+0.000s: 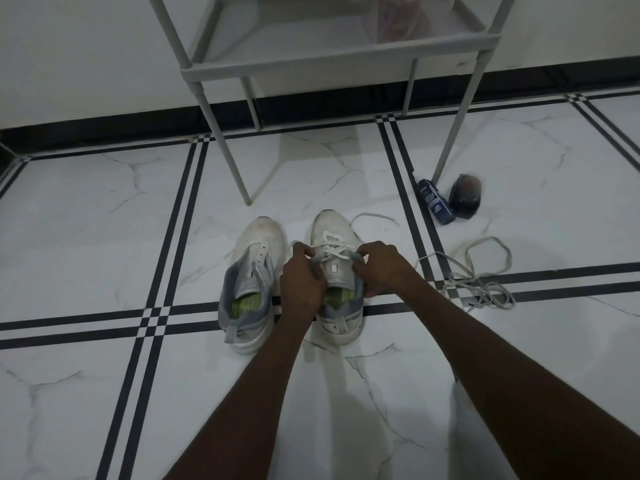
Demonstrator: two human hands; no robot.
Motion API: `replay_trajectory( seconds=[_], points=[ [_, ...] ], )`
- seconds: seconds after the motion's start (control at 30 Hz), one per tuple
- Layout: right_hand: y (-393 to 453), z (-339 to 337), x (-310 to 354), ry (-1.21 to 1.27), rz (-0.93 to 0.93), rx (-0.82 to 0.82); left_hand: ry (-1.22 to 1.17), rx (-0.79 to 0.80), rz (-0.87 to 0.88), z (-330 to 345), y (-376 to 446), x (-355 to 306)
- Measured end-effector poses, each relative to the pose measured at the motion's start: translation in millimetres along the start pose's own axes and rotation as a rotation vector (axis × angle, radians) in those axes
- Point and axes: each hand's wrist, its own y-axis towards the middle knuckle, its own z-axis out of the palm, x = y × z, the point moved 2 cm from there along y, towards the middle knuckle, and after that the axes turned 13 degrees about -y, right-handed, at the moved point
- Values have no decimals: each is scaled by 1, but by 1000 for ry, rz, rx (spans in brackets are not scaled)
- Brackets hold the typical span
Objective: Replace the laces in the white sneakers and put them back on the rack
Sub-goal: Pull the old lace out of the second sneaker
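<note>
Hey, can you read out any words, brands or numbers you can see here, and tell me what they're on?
No text here is legible.
Blue bottle lying on the floor: pale lettering and a logo, too blurred to read.
Tongue of the right sneaker: a small white tag and a line of print, too small to read.
Left sneaker: a strip of print inside the collar, unreadable.

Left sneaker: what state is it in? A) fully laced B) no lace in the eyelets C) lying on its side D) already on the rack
B. The left sneaker stands upright on the floor with bare eyelets, while both hands work on the lace of the right sneaker.
</note>
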Motion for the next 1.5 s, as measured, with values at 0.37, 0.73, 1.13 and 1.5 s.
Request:
replay_trajectory(
  seconds=[0.37, 0.73, 1.13, 1.5],
  points=[
    [0, 6, 8, -5, 2, -83, 387, 165, 369, 19, 18, -24],
    [2, 4, 1, 89, 25, -150, 90, -300, 93, -18, 24, -7],
    [5, 3, -1, 56, 12, -134, 411, 81, 387, 16, 16, -30],
    [5, 5, 0, 94, 45, -153, 144, -246, 243, -25, 27, -13]
  ],
)
